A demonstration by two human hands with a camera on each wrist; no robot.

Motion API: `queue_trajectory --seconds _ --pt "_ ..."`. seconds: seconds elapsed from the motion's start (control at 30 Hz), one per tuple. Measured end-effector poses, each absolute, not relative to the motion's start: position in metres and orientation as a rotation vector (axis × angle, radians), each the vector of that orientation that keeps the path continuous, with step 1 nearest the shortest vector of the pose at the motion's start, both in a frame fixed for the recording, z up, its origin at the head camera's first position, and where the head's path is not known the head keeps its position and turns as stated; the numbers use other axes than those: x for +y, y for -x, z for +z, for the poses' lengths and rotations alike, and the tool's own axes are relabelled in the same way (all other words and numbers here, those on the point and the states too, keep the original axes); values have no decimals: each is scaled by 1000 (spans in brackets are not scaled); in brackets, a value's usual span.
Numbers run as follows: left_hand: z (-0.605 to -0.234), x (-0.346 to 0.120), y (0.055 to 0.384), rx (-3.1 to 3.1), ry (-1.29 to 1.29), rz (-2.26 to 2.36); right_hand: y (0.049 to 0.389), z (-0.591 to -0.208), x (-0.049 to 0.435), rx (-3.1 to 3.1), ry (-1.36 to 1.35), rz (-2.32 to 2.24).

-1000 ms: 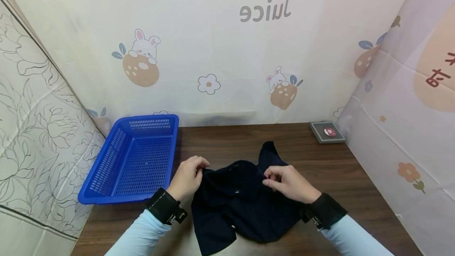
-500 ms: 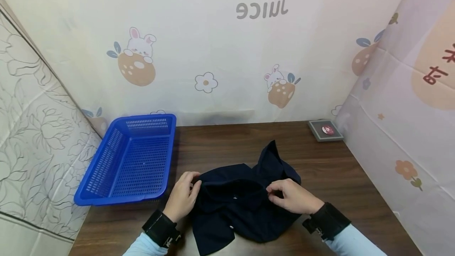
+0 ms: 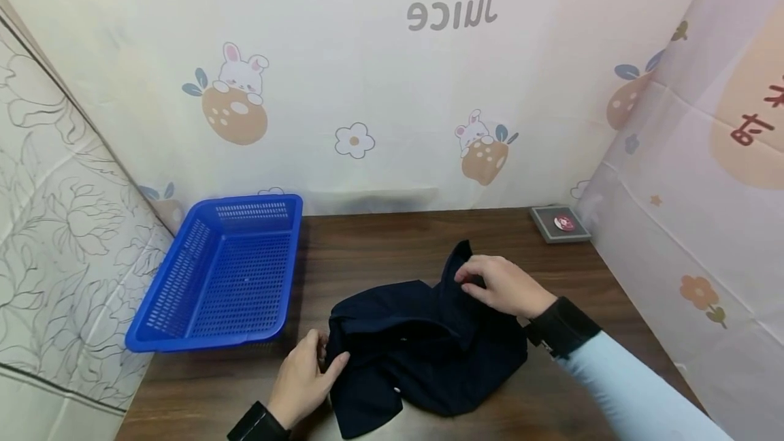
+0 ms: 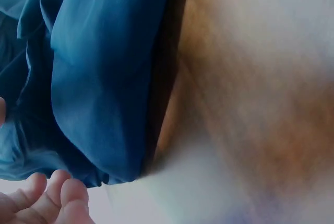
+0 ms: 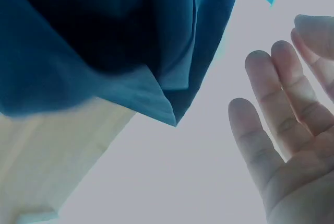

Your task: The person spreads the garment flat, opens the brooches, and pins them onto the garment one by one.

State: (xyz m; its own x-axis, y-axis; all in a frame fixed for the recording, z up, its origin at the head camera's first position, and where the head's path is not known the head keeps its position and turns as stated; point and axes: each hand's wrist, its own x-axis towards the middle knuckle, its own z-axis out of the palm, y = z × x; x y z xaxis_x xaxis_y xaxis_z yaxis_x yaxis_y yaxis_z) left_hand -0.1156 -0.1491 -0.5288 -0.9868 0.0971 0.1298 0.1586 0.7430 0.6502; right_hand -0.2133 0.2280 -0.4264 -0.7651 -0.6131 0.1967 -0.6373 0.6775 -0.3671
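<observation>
A crumpled dark navy garment point(image 3: 392, 346), with a small pale spot near its lower edge, lies on the table; in the left wrist view the cloth point(image 4: 104, 78) looks bluer. One corner of it points up at the far right side. My left hand point(image 3: 303, 376) is at the garment's left edge, thumb and fingers spread apart; the left wrist view has its fingertips point(image 4: 60, 185) just beside the cloth. Over the raised corner is my right hand point(image 3: 505, 284). In the right wrist view its fingers point(image 5: 266, 93) are relaxed and apart from the cloth.
A blue plastic basket point(image 3: 137, 332) stands on the left of the wooden table point(image 3: 380, 243). At the far right corner sits a small grey box point(image 3: 542, 223) with a round red-and-white badge point(image 3: 563, 223). Patterned cloth walls rise behind and on both sides.
My left hand has moved down along the garment's left edge. My right hand went slightly down, then up to the raised corner. The garment's opening has changed shape.
</observation>
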Motion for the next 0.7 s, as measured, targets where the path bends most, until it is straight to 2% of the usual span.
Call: queue_trajectory --seconds 0.3,0.47,0.7 --pt "-527 -141 111 -2861 220 -920 240 -434 205 -2882 -1180 454" --pt "-528 -137 112 -2838 218 -871 245 -446 200 -2869 -1310 320" --pt "-527 -134 116 -2812 251 -857 250 -452 202 -2858 -1316 266"
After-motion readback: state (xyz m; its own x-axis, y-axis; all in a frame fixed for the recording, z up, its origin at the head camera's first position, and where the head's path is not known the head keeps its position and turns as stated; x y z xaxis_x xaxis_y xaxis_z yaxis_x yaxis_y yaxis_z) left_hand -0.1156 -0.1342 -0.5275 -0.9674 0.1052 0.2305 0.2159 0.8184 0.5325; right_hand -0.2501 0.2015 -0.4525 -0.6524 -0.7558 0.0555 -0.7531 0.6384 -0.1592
